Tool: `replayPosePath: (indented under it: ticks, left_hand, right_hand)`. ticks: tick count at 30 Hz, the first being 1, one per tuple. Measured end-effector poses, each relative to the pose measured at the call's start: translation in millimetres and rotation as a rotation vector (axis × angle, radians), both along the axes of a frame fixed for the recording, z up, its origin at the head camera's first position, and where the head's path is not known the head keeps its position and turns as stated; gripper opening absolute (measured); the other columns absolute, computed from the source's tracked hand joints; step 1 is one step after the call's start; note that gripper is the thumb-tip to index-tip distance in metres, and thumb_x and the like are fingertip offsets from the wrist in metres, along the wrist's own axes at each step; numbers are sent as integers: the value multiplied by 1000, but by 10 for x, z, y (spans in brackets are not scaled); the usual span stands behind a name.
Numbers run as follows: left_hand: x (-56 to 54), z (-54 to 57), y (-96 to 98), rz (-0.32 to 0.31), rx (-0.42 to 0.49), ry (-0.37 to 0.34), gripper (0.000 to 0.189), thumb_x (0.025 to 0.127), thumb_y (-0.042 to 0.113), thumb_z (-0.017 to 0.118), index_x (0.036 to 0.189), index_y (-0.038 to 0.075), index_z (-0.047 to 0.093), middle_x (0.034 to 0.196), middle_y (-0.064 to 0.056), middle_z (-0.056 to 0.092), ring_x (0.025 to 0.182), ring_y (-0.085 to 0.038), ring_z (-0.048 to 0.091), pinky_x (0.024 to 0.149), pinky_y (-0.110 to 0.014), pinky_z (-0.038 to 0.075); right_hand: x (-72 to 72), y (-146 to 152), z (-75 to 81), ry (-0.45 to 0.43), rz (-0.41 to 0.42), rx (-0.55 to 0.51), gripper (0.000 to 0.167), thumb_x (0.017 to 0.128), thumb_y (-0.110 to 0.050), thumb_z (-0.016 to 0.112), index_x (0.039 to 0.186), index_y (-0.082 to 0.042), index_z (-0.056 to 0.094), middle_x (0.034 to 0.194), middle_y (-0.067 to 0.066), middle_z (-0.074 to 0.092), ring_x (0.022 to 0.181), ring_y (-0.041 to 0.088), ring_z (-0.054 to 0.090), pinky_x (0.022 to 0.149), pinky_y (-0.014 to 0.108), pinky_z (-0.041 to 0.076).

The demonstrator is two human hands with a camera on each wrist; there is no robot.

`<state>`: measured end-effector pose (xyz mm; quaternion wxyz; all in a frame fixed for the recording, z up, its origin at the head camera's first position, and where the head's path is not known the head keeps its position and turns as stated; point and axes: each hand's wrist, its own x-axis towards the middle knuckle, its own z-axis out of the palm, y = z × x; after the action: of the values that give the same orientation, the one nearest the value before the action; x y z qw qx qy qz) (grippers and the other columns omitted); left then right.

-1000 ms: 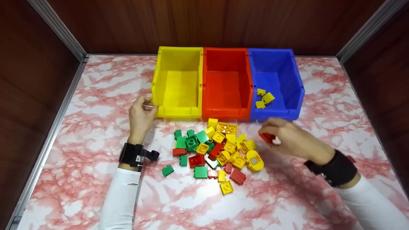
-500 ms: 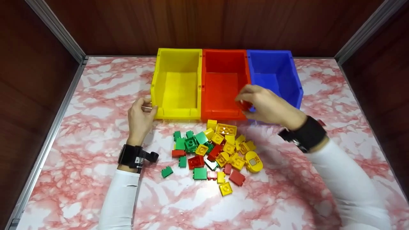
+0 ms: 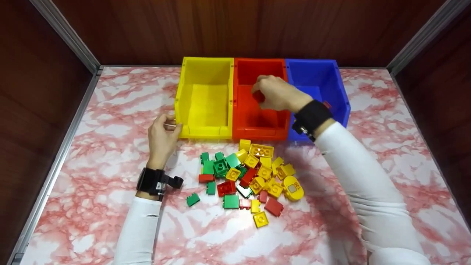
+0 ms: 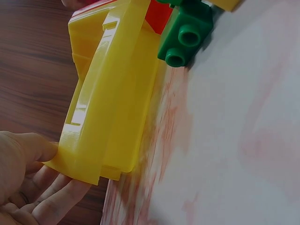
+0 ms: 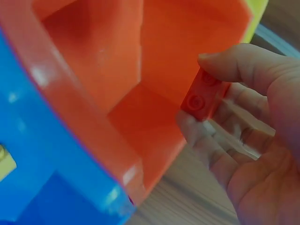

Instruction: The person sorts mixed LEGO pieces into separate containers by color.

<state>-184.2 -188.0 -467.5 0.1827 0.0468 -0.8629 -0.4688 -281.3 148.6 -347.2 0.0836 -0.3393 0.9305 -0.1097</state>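
Observation:
My right hand (image 3: pixel 278 94) pinches a red toy brick (image 5: pixel 197 101) between thumb and fingers, over the red bin (image 3: pixel 244 114). Two round studs show on the brick in the right wrist view. At the front left corner of the yellow bin (image 3: pixel 208 106), my left hand (image 3: pixel 162 141) grips the wall, thumb on one side and fingers on the other, as the left wrist view shows. A mixed pile of green, red and yellow bricks (image 3: pixel 265 172) lies in front of the bins.
A blue bin (image 3: pixel 312 70) adjoins the red one on the right. Inside it a yellow brick (image 5: pixel 4 164) shows in the right wrist view. One green brick (image 3: pixel 193 199) lies left of the pile. Dark wood panels (image 3: pixel 235 29) enclose the marbled table (image 3: pixel 92 221).
My right hand has carried the red brick leftward and away from me, from right of the pile across the blue bin to above the red bin. The left hand stays at the yellow bin.

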Motion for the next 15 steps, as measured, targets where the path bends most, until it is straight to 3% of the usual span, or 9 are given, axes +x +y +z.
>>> replayPosePath:
  ticks: [6, 12, 15]
  left_hand:
    - [14, -8, 8, -10, 1, -4, 24, 94, 4, 75, 115, -5, 69, 109, -23, 75, 95, -37, 76, 88, -48, 64]
    - [16, -2, 8, -13, -5, 5, 25, 94, 6, 75, 115, -4, 70, 107, -23, 75, 94, -37, 77, 87, -49, 64]
    - [8, 6, 4, -8, -3, 3, 24, 94, 6, 76, 115, -4, 70, 107, -22, 75, 93, -36, 76, 87, -47, 64]
  right_hand:
    - [-107, -147, -237, -56, -10, 73, 18, 90, -2, 74, 108, -1, 75, 99, 17, 70, 91, 33, 63, 82, 41, 56]
    - [-134, -233, -434, -120, -47, 190, 35, 89, 0, 78, 124, -1, 74, 121, 19, 76, 117, 38, 65, 107, 48, 55]
    - [-132, -270, -483, -144, -73, 222, 33, 90, 1, 75, 123, -1, 73, 119, 19, 74, 117, 38, 62, 108, 48, 53]
